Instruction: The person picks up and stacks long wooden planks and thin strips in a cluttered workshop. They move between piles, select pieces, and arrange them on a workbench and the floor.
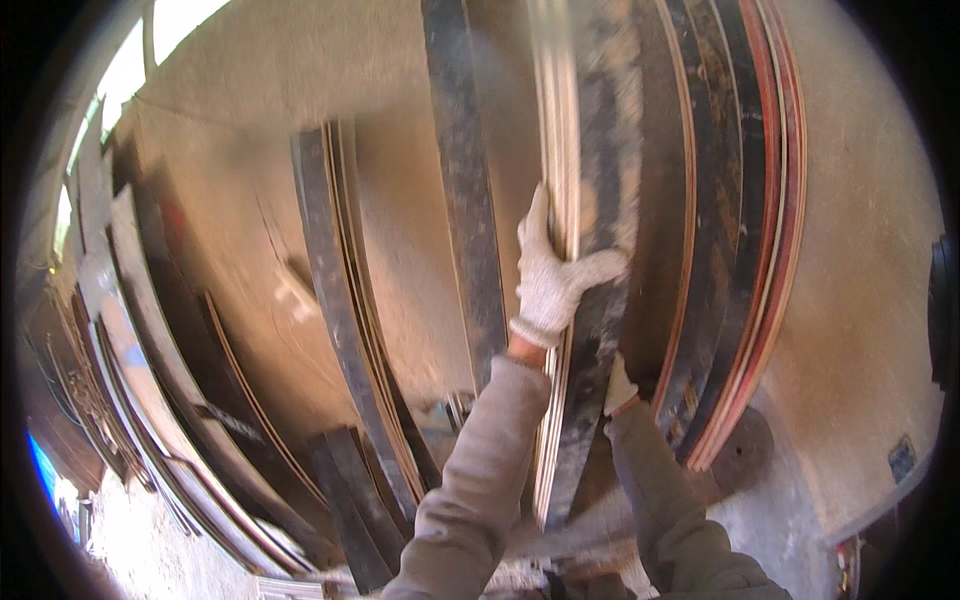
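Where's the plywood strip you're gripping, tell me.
In the head view it stands upright at centre, the plywood strip clasped by the left hand and right hand, between the dark plank and the red-edged boards leaning on the wall.

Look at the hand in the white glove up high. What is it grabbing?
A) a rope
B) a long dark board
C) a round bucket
B: the gloved left hand has its fingers wrapped around the edge of a long dark board standing upright; the right hand touches it lower down.
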